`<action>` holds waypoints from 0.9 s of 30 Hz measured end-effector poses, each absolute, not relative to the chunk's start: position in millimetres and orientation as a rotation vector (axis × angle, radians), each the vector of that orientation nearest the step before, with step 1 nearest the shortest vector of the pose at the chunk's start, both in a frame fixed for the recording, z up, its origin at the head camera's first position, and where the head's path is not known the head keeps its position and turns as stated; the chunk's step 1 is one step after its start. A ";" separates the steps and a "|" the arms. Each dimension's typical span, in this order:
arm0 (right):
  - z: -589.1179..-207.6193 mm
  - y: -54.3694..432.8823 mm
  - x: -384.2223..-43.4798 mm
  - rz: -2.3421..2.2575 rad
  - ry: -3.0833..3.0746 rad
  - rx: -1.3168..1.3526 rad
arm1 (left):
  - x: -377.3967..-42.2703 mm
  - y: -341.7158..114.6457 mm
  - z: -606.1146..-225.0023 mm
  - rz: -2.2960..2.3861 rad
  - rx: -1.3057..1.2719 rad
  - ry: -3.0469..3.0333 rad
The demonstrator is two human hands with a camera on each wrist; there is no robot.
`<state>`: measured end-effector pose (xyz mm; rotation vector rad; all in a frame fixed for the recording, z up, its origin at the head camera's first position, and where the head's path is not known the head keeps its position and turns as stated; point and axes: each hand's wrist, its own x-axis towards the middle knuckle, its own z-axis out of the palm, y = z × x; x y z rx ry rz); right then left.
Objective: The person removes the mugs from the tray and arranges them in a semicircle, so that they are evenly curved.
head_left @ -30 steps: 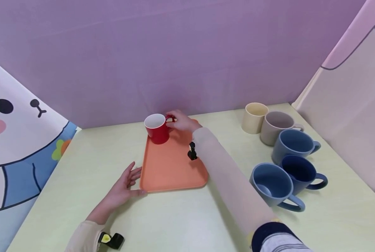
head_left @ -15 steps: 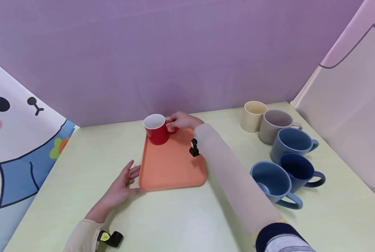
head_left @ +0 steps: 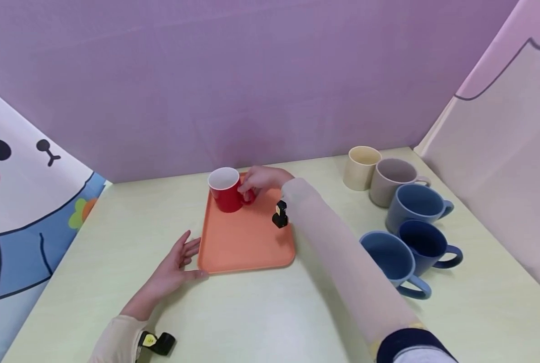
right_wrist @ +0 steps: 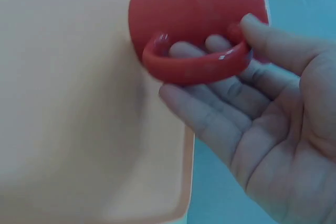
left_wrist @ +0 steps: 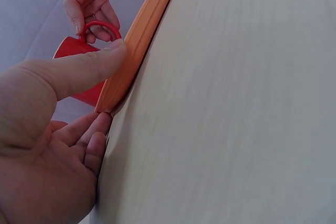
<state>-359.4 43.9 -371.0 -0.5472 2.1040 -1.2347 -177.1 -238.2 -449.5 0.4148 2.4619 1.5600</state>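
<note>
A red mug (head_left: 226,198) with a white inside stands upright at the far left corner of an orange tray (head_left: 247,242). My right hand (head_left: 265,178) holds it by the handle (right_wrist: 197,69). In the right wrist view the thumb rests at the top of that handle and fingertips show through its loop. At the tray's near left corner is my left hand (head_left: 172,272), thumb on the rim and the other fingers extended along the left edge. The left wrist view shows the left thumb (left_wrist: 86,69) lying over the tray's rim.
Several mugs stand in a group at the right: a cream mug (head_left: 361,169), a grey mug (head_left: 385,189), a blue mug (head_left: 403,214), a navy mug (head_left: 428,259) and another blue mug (head_left: 399,280). A purple backdrop (head_left: 251,91) rises behind the table (head_left: 251,322).
The red mug has turned so that its handle swings toward the near side, with my right hand following it. My left hand keeps its place at the tray corner.
</note>
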 end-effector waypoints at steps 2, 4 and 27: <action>-371.0 43.3 -357.5 -1.236 2.100 -0.526 | -177.0 -238.5 -449.8 1.574 0.426 2.449; -370.7 42.7 -355.3 -1.240 2.090 -0.507 | -176.6 -238.6 -449.9 1.585 0.433 2.441; -362.5 30.4 -315.4 -1.314 2.089 -0.283 | -177.2 -238.3 -449.0 1.588 0.444 2.439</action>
